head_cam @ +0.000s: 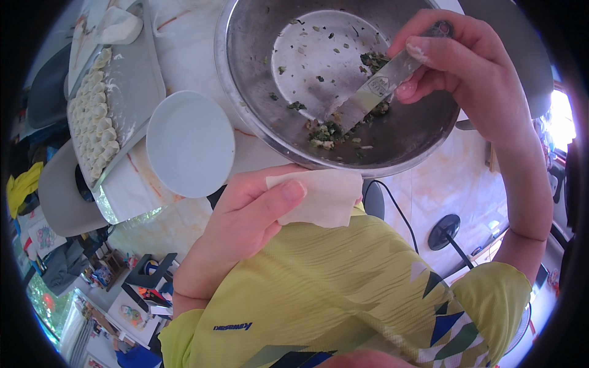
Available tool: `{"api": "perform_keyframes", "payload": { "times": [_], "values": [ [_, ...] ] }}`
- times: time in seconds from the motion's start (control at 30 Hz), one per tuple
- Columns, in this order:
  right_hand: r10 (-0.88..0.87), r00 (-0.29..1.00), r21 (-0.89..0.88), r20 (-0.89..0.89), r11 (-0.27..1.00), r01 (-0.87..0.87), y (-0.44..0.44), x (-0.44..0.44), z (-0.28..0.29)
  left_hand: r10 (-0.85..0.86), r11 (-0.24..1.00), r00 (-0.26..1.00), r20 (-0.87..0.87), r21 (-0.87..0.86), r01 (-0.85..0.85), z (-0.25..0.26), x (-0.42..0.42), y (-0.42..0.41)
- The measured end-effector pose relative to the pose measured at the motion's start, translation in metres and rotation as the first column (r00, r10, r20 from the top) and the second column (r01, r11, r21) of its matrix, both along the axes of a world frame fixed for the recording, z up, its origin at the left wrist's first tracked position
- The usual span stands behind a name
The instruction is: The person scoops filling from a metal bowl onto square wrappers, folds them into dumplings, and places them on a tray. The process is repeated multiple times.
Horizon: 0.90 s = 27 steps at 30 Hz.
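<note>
My left hand [253,211] holds a thin, square dumpling wrapper [324,198] just outside the near rim of a large stainless steel bowl [239,99]. The thumb lies on top of the wrapper, whose surface looks bare. My right hand [464,69] reaches over the bowl's right side and grips a flat metal spatula [375,87], its blade slanting down to the left. At the blade's tip is chopped green filling [326,134], some of it against the bowl's wall. Small bits of filling are scattered across the bowl's bottom.
Left of the bowl is a white plate [191,142] on the marble-patterned table [193,55]. Farther left, a grey tray [133,87] carries rows of folded dumplings [94,124] and a plastic bag [120,28] with something white inside. A grey chair [69,188] stands by the table.
</note>
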State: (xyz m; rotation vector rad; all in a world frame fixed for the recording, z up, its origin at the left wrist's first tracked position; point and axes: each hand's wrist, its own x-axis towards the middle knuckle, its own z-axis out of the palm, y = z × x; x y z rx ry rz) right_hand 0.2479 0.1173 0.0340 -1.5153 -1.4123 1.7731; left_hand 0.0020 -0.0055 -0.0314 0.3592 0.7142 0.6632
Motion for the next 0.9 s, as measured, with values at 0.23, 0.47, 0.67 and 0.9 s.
{"api": "perform_keyframes", "payload": {
  "times": [0.23,0.47,0.67,0.9],
  "values": [
    [-0.008,0.981,0.012,-0.192,1.000,0.010,0.011,0.011,-0.022,0.041,0.999,0.999,0.006,-0.034,-0.041,0.023,0.005,0.001],
    [0.026,0.882,0.078,-0.470,0.997,0.013,0.017,0.039,-0.003,0.075,0.997,0.994,0.082,0.029,-0.077,0.046,0.005,0.003],
    [0.021,0.921,0.563,-0.389,0.797,0.219,-0.041,0.055,0.025,0.226,0.970,0.936,0.270,0.020,-0.241,0.052,0.040,0.033],
    [0.056,0.874,0.876,0.482,-0.010,-0.482,-0.112,0.031,0.031,0.276,0.957,0.884,0.378,-0.019,-0.291,0.047,0.056,0.036]
  ]
}}
